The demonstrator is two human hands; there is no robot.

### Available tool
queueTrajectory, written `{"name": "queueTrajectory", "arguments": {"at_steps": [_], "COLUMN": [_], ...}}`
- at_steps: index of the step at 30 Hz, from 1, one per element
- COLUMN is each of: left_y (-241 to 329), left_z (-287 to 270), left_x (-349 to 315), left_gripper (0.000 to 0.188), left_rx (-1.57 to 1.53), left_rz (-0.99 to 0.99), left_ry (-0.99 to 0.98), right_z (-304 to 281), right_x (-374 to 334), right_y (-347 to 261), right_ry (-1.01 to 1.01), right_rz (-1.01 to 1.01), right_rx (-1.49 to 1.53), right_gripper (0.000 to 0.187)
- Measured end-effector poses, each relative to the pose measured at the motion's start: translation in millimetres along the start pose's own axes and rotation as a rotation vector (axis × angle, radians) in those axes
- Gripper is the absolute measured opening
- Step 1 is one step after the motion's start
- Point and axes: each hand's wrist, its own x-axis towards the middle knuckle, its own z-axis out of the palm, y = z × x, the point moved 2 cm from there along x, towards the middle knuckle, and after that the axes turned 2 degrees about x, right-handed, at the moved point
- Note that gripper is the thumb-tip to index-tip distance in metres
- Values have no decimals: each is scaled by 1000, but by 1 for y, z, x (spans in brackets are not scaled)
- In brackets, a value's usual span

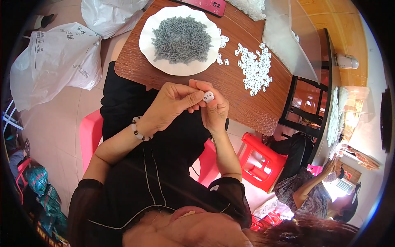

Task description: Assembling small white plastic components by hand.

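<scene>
Just past the table's near edge, both hands meet around a small white plastic piece (pixel 208 96) with dark holes in its face. My right hand (pixel 217 109) grips this piece between thumb and fingers. From the other side my left hand (pixel 169 103) comes in, its thumb and fingertips pinched together against the piece; whatever they hold is hidden. A white scalloped plate (pixel 147 46) heaped with short grey rods (pixel 182 40) lies beyond the hands. Right of it, similar white plastic pieces (pixel 256 68) are scattered in a loose pile.
The brown wooden table (pixel 230 88) also carries a pink phone (pixel 210 6) and a clear-walled bin of white pieces (pixel 284 41). White sacks (pixel 57 61) stand on the floor at left. A red stool (pixel 261 162) and a seated person (pixel 306 189) are at right.
</scene>
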Motion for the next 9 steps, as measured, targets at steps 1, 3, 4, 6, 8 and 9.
{"name": "queueTrajectory", "arguments": {"at_steps": [1, 3, 4, 6, 8, 9], "left_y": [0, 1, 1, 0, -2, -3], "left_z": [1, 4, 5, 7, 9, 10], "left_x": [1, 1, 2, 4, 6, 7], "left_gripper": [22, 22, 22, 21, 21, 21], "left_rx": [27, 30, 33, 37, 43, 47], "left_rz": [35, 46, 54, 52, 66, 85], "left_ry": [-6, 5, 18, 8, -4, -11], "right_z": [1, 2, 2, 1, -2, -3], "right_x": [0, 1, 1, 2, 1, 2], "right_y": [-1, -4, -6, -8, -8, -9], "right_ry": [-3, -8, -5, -4, 5, 5], "right_rz": [29, 53, 63, 66, 68, 62], "right_rx": [31, 59, 59, 55, 61, 56], "right_gripper": [59, 64, 65, 66, 67, 67]}}
